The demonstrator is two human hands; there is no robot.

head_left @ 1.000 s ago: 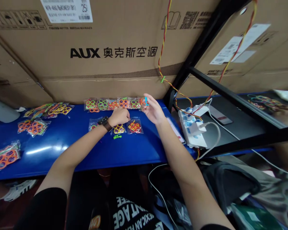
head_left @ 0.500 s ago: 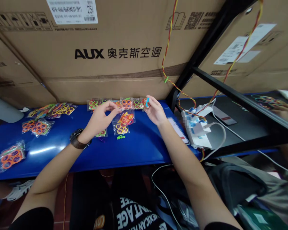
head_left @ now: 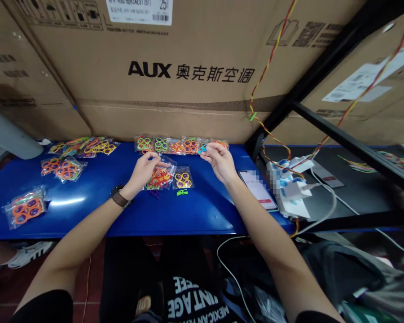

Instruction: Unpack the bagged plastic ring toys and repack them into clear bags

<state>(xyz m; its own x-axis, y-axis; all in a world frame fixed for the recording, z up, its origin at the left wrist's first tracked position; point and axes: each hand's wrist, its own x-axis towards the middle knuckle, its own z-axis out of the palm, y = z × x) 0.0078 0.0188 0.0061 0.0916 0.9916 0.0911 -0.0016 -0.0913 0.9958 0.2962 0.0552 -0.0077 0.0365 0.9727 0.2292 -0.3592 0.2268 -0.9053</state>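
Note:
My left hand [head_left: 147,168] pinches the edge of a clear plastic bag [head_left: 161,176] holding red, orange and green ring pieces. A small blue plastic piece [head_left: 202,148] is between the fingertips of my right hand [head_left: 220,162], just in front of the row of bags. Right of the left hand lies a bag with yellow rings [head_left: 183,179], and a green piece [head_left: 182,192] rests below it. Small purple pieces [head_left: 154,194] lie under the bag at my left hand. Several bags of coloured rings [head_left: 191,146] line the back of the blue table [head_left: 202,215].
More ring bags [head_left: 26,208] lie at the table's left. A phone [head_left: 258,190] and a white power strip [head_left: 291,199] sit at the right, beside a black metal frame [head_left: 353,143]. Large cardboard boxes [head_left: 188,103] stand behind. A twisted red-yellow wire [head_left: 269,58] hangs down.
The view has shifted, so the scene sits further right. The bag at my left hand now lies apart from the yellow-ring bag. My right hand still holds the blue piece, lower and turned more inward.

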